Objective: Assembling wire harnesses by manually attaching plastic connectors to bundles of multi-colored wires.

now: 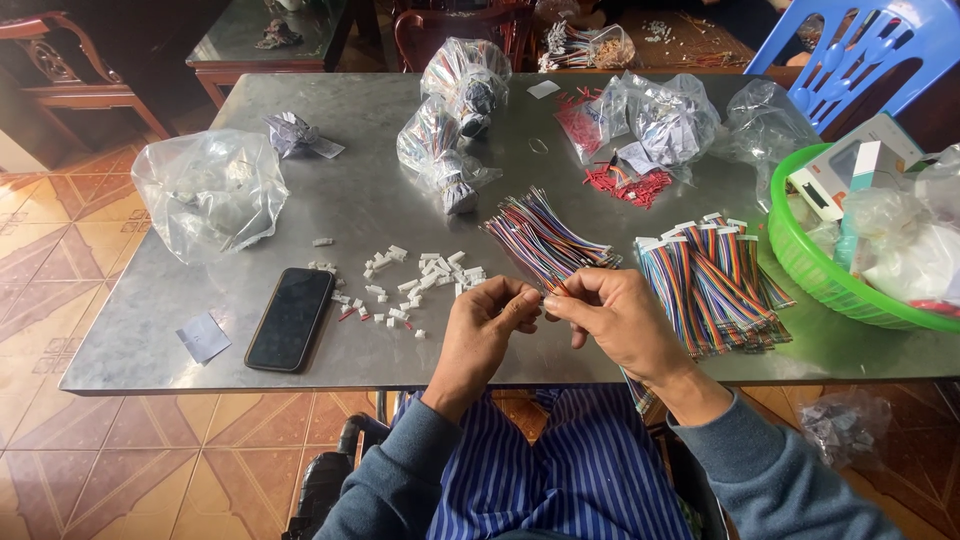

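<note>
My left hand (487, 322) and my right hand (612, 312) meet over the near edge of the metal table (370, 190). Their fingertips pinch together on a small piece with thin coloured wires (556, 287); the piece itself is mostly hidden by the fingers. Just beyond the hands lies a loose bundle of multicoloured wires (543, 240). Scattered small white plastic connectors (420, 280) lie left of my left hand. To the right of my right hand rests a pile of finished rainbow ribbon cables with white ends (712, 285).
A black phone (291, 318) lies face up at the near left. Clear plastic bags (208, 192) (447, 140) (655, 118), red parts (628, 185) and a green basket (815, 265) crowd the table. A blue plastic chair (850, 50) stands behind.
</note>
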